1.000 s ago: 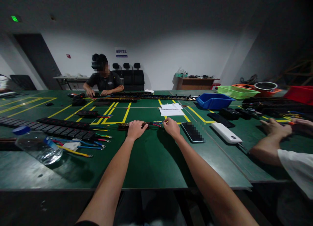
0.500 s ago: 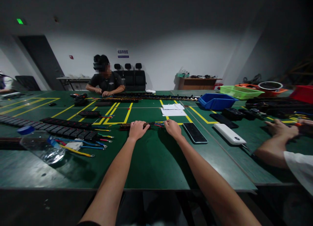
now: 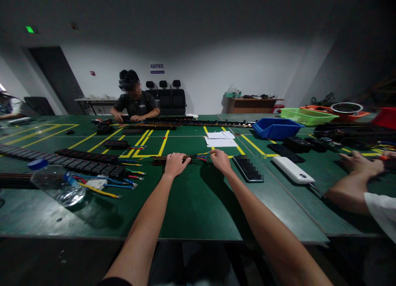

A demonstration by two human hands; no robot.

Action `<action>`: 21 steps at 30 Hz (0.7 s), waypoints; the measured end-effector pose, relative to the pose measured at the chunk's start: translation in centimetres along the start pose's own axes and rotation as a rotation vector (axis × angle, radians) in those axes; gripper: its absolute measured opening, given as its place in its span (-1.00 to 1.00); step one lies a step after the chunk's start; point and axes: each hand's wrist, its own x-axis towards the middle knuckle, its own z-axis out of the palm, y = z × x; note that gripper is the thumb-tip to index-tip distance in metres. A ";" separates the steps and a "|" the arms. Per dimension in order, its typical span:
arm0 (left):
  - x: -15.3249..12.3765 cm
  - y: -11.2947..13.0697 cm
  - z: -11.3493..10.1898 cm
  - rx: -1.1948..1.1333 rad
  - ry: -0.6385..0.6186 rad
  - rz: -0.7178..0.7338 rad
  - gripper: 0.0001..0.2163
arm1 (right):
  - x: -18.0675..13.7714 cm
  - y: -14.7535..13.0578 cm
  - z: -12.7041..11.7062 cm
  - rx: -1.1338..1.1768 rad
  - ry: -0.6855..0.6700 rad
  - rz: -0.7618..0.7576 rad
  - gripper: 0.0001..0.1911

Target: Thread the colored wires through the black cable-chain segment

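My left hand (image 3: 177, 165) lies over a dark, narrow strip with coloured wires (image 3: 159, 160), its fingers wrapped across the top and the thumb pointing right. Most of the strip's middle is hidden under that hand. From its right end, thin wires in red, blue, green and yellow fan out. My right hand (image 3: 220, 161) is closed in a pinch at the tip of a yellow wire (image 3: 202, 154), lifted slightly above the others. A phone (image 3: 248, 169) rests just right of my right hand.
To the left are a water bottle (image 3: 58, 183) and long black segmented strips (image 3: 93, 166) with lugged wires. White papers (image 3: 220, 142), a blue bin (image 3: 276, 128) and a white power bank (image 3: 292, 170) lie ahead and right. A co-worker's hand (image 3: 360, 164) works at far right; another person (image 3: 136, 100) sits opposite.
My right hand has raised the yellow wire a little and shifted slightly to the right. The left hand stays on the strip. The view has turned slightly left.
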 end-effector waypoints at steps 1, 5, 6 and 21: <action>0.0 0.0 0.0 0.005 0.000 -0.004 -0.48 | -0.1 0.1 0.0 -0.054 -0.014 0.028 -0.65; 0.0 0.0 0.0 0.002 -0.008 -0.008 -0.49 | 0.0 0.5 0.3 -0.111 -0.114 0.106 -0.59; 0.0 0.0 0.0 0.001 -0.006 -0.007 -0.49 | 0.1 0.6 0.5 -0.068 -0.149 0.123 -0.54; 0.0 -0.2 0.3 -0.009 0.005 -0.006 -0.48 | -0.6 0.0 -0.3 -0.233 -0.159 0.119 -0.37</action>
